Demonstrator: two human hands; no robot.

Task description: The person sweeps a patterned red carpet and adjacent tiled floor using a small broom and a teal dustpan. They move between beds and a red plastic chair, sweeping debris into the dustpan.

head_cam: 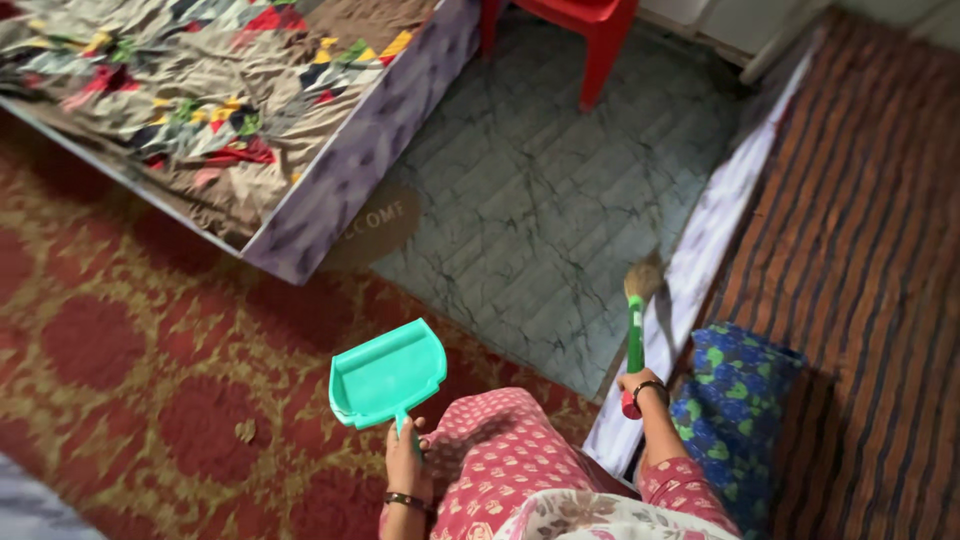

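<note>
My left hand (405,455) grips the short handle of a turquoise plastic dustpan (388,375), held level above the red patterned carpet (120,370). My right hand (640,388) is closed around the green handle of a small broom (636,325). The broom's straw bristles point away from me and touch the grey marbled floor (540,200) beside the white edge of a low mattress. A bangle shows on each wrist. My pink patterned clothing fills the bottom centre.
A low bed (300,150) with a rumpled patchwork cover stands at upper left, a brown doormat (375,225) at its corner. A red plastic chair (590,30) stands at the top. A striped brown mattress (860,250) with a blue cushion (740,400) lies to the right. A small scrap (245,430) lies on the carpet.
</note>
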